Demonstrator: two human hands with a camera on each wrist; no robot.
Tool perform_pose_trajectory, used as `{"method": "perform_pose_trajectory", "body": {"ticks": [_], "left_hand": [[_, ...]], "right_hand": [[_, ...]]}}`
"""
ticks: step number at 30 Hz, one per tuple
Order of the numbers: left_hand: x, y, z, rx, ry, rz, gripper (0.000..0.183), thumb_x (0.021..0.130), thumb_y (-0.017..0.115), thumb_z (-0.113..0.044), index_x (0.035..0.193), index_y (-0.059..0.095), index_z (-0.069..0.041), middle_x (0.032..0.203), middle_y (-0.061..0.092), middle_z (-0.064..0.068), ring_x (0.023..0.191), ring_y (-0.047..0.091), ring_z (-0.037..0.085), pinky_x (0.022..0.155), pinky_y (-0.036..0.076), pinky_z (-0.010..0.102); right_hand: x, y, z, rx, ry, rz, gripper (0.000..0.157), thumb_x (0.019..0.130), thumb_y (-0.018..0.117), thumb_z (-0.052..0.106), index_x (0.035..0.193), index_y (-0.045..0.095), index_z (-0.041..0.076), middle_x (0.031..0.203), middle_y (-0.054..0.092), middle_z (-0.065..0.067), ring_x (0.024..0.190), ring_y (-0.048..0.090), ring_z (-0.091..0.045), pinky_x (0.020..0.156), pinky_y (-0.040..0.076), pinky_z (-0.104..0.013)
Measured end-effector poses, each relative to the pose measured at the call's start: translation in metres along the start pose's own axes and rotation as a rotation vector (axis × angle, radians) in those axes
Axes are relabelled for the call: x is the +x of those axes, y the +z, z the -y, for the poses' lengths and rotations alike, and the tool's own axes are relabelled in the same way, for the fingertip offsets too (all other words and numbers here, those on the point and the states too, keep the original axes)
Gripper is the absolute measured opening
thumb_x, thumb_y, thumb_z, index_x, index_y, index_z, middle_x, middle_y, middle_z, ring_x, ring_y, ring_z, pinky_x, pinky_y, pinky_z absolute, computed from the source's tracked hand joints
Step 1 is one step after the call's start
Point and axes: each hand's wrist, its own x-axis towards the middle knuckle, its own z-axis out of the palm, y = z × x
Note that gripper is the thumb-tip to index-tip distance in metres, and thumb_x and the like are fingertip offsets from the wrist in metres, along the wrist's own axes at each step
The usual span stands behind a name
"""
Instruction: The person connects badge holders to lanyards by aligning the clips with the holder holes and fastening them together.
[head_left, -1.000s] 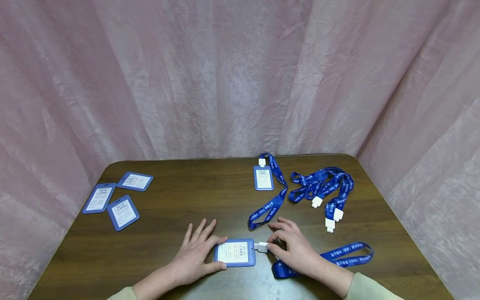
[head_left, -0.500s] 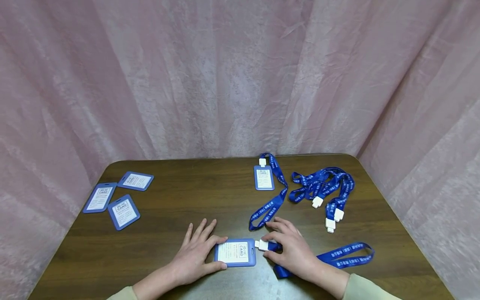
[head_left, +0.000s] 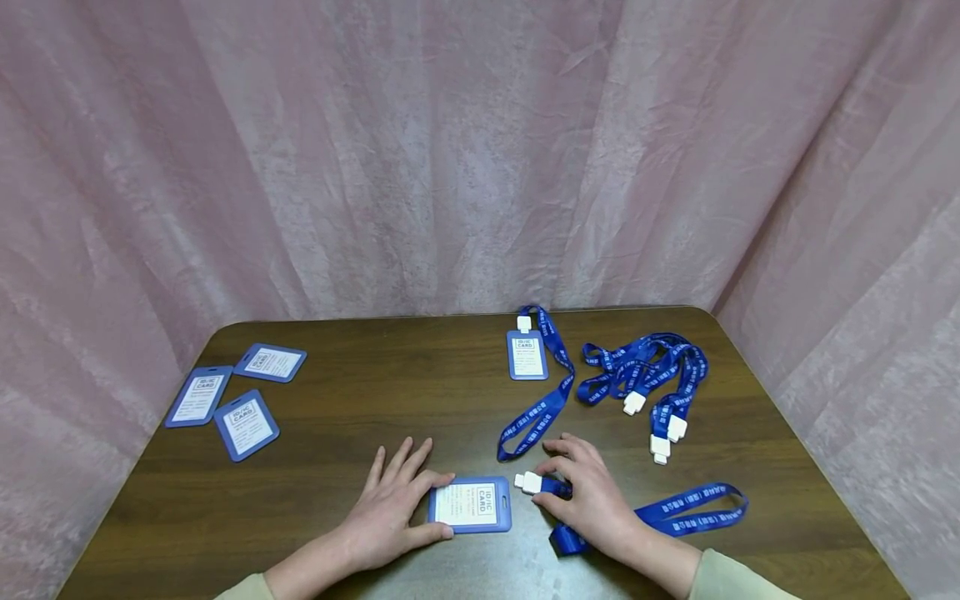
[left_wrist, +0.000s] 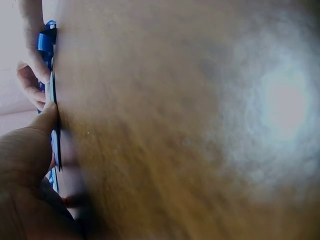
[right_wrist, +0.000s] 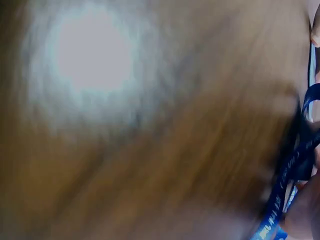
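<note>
Two hands work at one blue plastic card holder (head_left: pixel 471 505), which lies flat on the brown wooden table (head_left: pixel 337 400). The left hand (head_left: pixel 384 515) holds its edges between thumb and forefinger; the right hand (head_left: pixel 591 498) pinches a blue printed fabric lanyard (head_left: pixel 678 505) behind its white plastic clip (head_left: pixel 532 483). Joining them seems the present step; next probably needs aligning the clip with the holder's slot (head_left: pixel 506 502).

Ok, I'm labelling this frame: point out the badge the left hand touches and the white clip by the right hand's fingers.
Badge (head_left: pixel 470 505): head view, middle of its printed face.
White clip (head_left: pixel 532 482): head view, its wider body.
</note>
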Motion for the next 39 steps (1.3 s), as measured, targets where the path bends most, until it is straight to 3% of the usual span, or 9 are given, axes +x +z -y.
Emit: {"method": "perform_pose_trajectory", "body": {"ticks": [6, 13, 22, 29, 39], "left_hand": [[0.000, 0.000, -0.001, 0.002, -0.004, 0.007, 0.068, 0.088, 0.064, -0.071, 0.142, 0.059, -0.030, 0.167, 0.024, 0.015, 0.154, 0.010, 0.043, 0.115, -0.002, 0.071], [0.000, -0.001, -0.001, -0.007, -0.005, 0.005, 0.066, 0.088, 0.066, -0.069, 0.142, 0.059, -0.031, 0.167, 0.024, 0.015, 0.154, 0.010, 0.043, 0.115, -0.002, 0.071], [-0.001, 0.000, -0.001, -0.002, 0.008, -0.009, 0.065, 0.088, 0.066, -0.068, 0.141, 0.059, -0.030, 0.166, 0.025, 0.016, 0.154, 0.011, 0.043, 0.115, -0.001, 0.071], [0.000, 0.000, -0.001, 0.000, 0.002, 0.002, 0.066, 0.088, 0.066, -0.068, 0.141, 0.059, -0.030, 0.167, 0.025, 0.016, 0.154, 0.011, 0.044, 0.115, -0.001, 0.072], [0.002, -0.001, -0.001, 0.006, 0.002, 0.011, 0.066, 0.088, 0.066, -0.068, 0.142, 0.059, -0.030, 0.167, 0.024, 0.016, 0.154, 0.010, 0.044, 0.115, -0.001, 0.071]], "right_hand": [[-0.001, -0.005, 0.004, -0.041, -0.041, 0.102, 0.024, 0.083, 0.086, 0.024, 0.105, 0.078, 0.030, 0.145, 0.057, -0.002, 0.147, 0.032, -0.033, 0.110, 0.036, -0.065], [0.001, -0.005, 0.009, -0.067, -0.045, 0.143, 0.022, 0.083, 0.086, 0.027, 0.102, 0.078, 0.031, 0.147, 0.055, 0.002, 0.148, 0.030, -0.031, 0.109, 0.033, -0.068], [0.002, -0.004, 0.009, -0.038, -0.082, 0.127, 0.020, 0.080, 0.089, 0.030, 0.098, 0.079, 0.028, 0.142, 0.059, 0.001, 0.146, 0.034, -0.032, 0.112, 0.028, -0.066], [0.001, -0.002, 0.002, 0.076, -0.062, 0.119, 0.021, 0.078, 0.091, 0.026, 0.097, 0.081, 0.027, 0.135, 0.063, 0.000, 0.142, 0.040, -0.036, 0.117, 0.012, -0.069], [0.002, -0.002, -0.002, 0.150, 0.020, 0.121, 0.023, 0.077, 0.090, 0.038, 0.098, 0.081, 0.038, 0.149, 0.052, -0.002, 0.146, 0.027, -0.039, 0.112, 0.019, -0.074]]}}
